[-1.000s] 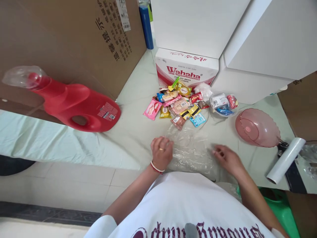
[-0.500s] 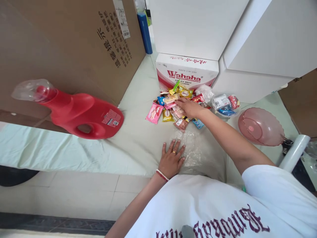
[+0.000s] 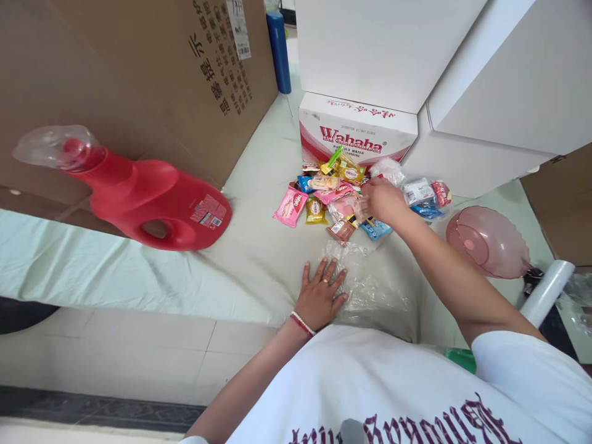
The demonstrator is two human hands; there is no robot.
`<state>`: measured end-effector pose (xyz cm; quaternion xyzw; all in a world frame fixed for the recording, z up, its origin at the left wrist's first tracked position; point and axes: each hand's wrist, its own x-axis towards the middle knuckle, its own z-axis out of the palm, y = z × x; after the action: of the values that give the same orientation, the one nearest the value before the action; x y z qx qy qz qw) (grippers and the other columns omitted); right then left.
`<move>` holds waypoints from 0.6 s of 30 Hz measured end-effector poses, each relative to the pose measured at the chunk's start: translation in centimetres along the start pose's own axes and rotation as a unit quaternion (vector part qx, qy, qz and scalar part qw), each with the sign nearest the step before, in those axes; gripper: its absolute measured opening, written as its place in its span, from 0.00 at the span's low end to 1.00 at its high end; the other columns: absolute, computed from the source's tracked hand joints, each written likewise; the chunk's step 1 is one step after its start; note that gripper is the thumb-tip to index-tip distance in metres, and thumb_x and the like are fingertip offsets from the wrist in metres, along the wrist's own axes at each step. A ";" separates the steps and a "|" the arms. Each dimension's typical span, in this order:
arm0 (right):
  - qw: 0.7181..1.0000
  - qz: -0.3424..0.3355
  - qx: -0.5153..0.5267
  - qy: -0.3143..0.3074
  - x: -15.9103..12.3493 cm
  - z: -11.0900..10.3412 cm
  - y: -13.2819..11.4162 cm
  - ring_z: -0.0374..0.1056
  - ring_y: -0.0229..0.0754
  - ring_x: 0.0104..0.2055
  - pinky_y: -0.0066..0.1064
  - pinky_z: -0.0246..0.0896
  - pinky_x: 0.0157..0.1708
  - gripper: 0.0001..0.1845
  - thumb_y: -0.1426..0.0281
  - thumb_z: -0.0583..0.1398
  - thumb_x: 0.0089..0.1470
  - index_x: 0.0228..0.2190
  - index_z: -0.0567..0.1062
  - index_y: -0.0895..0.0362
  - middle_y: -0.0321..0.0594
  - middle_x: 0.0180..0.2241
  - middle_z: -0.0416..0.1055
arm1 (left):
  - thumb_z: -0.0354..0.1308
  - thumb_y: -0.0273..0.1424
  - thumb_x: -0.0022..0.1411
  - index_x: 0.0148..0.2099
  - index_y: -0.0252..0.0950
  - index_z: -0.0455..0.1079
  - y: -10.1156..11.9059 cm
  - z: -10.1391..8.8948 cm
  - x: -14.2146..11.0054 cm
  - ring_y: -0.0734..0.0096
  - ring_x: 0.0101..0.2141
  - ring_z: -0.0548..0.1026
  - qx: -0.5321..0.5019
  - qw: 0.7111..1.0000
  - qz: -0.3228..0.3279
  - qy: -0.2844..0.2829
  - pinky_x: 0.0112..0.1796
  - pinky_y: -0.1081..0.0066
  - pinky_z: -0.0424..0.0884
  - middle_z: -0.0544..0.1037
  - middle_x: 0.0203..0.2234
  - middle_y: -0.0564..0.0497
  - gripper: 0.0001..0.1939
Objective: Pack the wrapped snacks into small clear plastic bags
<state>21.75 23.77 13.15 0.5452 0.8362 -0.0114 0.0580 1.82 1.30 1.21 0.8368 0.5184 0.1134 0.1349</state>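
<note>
A pile of small wrapped snacks [image 3: 342, 196] lies in front of the Wahaba-style white and red water carton [image 3: 356, 142]. My right hand [image 3: 385, 200] is at the right side of this pile, fingers curled down among the packets. What its fingertips hold, if anything, is hidden. Pink wafer packets [image 3: 290, 206], a yellow packet [image 3: 316, 211], a brown packet [image 3: 341, 230] and a blue packet [image 3: 377, 229] show around it. Nearer to me, my left hand [image 3: 320, 296] rests flat with spread fingers on the cloth, beside a clear crinkled plastic bag [image 3: 374, 283].
A big red detergent bottle [image 3: 157, 203] lies at left, before a brown cardboard box [image 3: 139, 80]. To the right are a clear packet of snacks [image 3: 420, 192], a pink translucent bowl [image 3: 488, 240] and a white roll [image 3: 548, 293]. Large white boxes [image 3: 379, 55] stand behind.
My right hand has moved rightward across the pile, uncovering a pink packet in the middle, and its fingers are now more curled. My left hand stays in place. The view has shifted slightly.
</note>
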 end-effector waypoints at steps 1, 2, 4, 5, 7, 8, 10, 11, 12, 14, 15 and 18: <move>0.999 -0.042 0.006 0.021 0.7 -0.6 -1.5 0.67 0.58 0.52 0.39 0.62 0.41 0.18 0.79 0.56 0.56 0.47 0.78 0.62 0.57 0.48 0.73 | 0.50 0.48 0.70 0.71 0.48 0.59 0.0 0.0 0.0 0.50 0.71 0.51 0.000 1.000 -0.001 0.001 0.68 0.37 0.38 0.55 0.72 0.46 0.30; 0.994 -0.101 0.014 0.030 1.5 -1.0 -3.3 0.65 0.57 0.52 0.39 0.62 0.44 0.18 0.80 0.56 0.57 0.47 0.78 0.63 0.56 0.47 0.74 | 0.50 0.48 0.71 0.71 0.48 0.59 0.0 0.1 0.0 0.50 0.71 0.51 0.000 1.000 -0.001 0.001 0.68 0.37 0.38 0.55 0.72 0.46 0.30; 0.979 -0.202 0.019 0.017 3.1 -1.0 -6.9 0.63 0.56 0.54 0.40 0.60 0.47 0.18 0.80 0.54 0.59 0.47 0.78 0.63 0.55 0.47 0.75 | 0.49 0.48 0.71 0.71 0.48 0.60 0.0 0.1 0.0 0.50 0.71 0.51 0.001 1.000 0.000 0.000 0.68 0.36 0.39 0.55 0.72 0.46 0.30; 0.974 -0.227 0.012 -0.004 3.9 -0.6 -8.6 0.63 0.56 0.55 0.41 0.60 0.48 0.18 0.80 0.54 0.60 0.47 0.78 0.63 0.55 0.48 0.75 | 0.49 0.48 0.71 0.71 0.48 0.60 0.0 0.1 0.0 0.50 0.71 0.51 0.002 1.000 0.000 0.000 0.68 0.36 0.39 0.55 0.72 0.46 0.30; 0.973 -0.223 -0.018 -0.054 5.1 0.7 -11.2 0.62 0.57 0.56 0.42 0.59 0.50 0.19 0.79 0.55 0.61 0.51 0.77 0.64 0.56 0.52 0.73 | 0.48 0.49 0.71 0.71 0.48 0.60 -0.1 0.1 0.0 0.51 0.71 0.51 0.003 1.000 0.000 -0.001 0.67 0.36 0.40 0.55 0.72 0.46 0.30; 0.975 -0.206 -0.035 -0.073 5.4 1.5 -12.0 0.62 0.58 0.57 0.43 0.58 0.52 0.20 0.79 0.55 0.61 0.53 0.76 0.64 0.58 0.55 0.72 | 0.48 0.49 0.71 0.71 0.48 0.59 -0.1 0.0 0.0 0.51 0.71 0.52 0.002 1.000 0.000 -0.002 0.67 0.36 0.41 0.55 0.72 0.47 0.30; 0.980 -0.177 -0.056 -0.076 5.7 2.9 -12.8 0.62 0.59 0.57 0.46 0.56 0.54 0.22 0.78 0.54 0.62 0.57 0.73 0.65 0.60 0.58 0.69 | 0.48 0.49 0.71 0.71 0.49 0.59 -0.2 0.0 0.0 0.51 0.71 0.52 -0.002 1.000 0.001 -0.001 0.67 0.36 0.41 0.55 0.72 0.47 0.30; 0.981 -0.174 -0.056 -0.060 5.7 3.4 -12.7 0.62 0.59 0.57 0.47 0.55 0.54 0.22 0.78 0.53 0.63 0.57 0.73 0.66 0.61 0.58 0.68 | 0.49 0.49 0.71 0.71 0.49 0.59 -0.2 0.0 0.0 0.51 0.71 0.52 -0.005 1.000 0.001 0.000 0.67 0.36 0.42 0.56 0.72 0.47 0.30; 0.981 -0.180 -0.051 -0.042 5.5 3.7 -12.5 0.63 0.59 0.56 0.48 0.55 0.54 0.22 0.77 0.51 0.64 0.56 0.73 0.66 0.61 0.57 0.69 | 0.49 0.49 0.71 0.71 0.49 0.59 -0.2 0.0 -0.1 0.51 0.71 0.52 -0.007 1.000 0.001 0.001 0.67 0.37 0.41 0.56 0.72 0.47 0.30; 0.978 -0.205 -0.026 -0.012 4.6 3.7 -11.4 0.64 0.59 0.55 0.50 0.53 0.56 0.21 0.77 0.49 0.65 0.53 0.75 0.66 0.61 0.53 0.72 | 0.51 0.48 0.70 0.72 0.49 0.58 -0.2 0.1 -0.1 0.50 0.71 0.52 -0.010 1.000 0.000 0.005 0.68 0.37 0.40 0.56 0.72 0.46 0.31; 0.976 -0.220 -0.004 0.000 3.8 3.5 -10.7 0.64 0.58 0.56 0.51 0.51 0.58 0.21 0.77 0.49 0.65 0.53 0.75 0.66 0.60 0.53 0.72 | 0.51 0.48 0.70 0.72 0.49 0.57 -0.2 0.1 -0.1 0.50 0.71 0.52 -0.012 1.000 0.000 0.007 0.68 0.37 0.40 0.56 0.72 0.46 0.31; 0.963 -0.227 0.139 0.045 0.2 1.8 -8.2 0.63 0.54 0.60 0.52 0.47 0.64 0.22 0.78 0.52 0.63 0.56 0.73 0.59 0.53 0.57 0.71 | 0.50 0.49 0.70 0.73 0.49 0.53 -0.3 0.2 -0.1 0.51 0.71 0.52 -0.015 1.000 0.002 0.013 0.68 0.38 0.38 0.53 0.73 0.44 0.34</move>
<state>14.36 20.46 10.95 0.3434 0.9301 -0.1155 -0.0601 1.59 1.28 0.91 0.8342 0.5167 0.1322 0.1403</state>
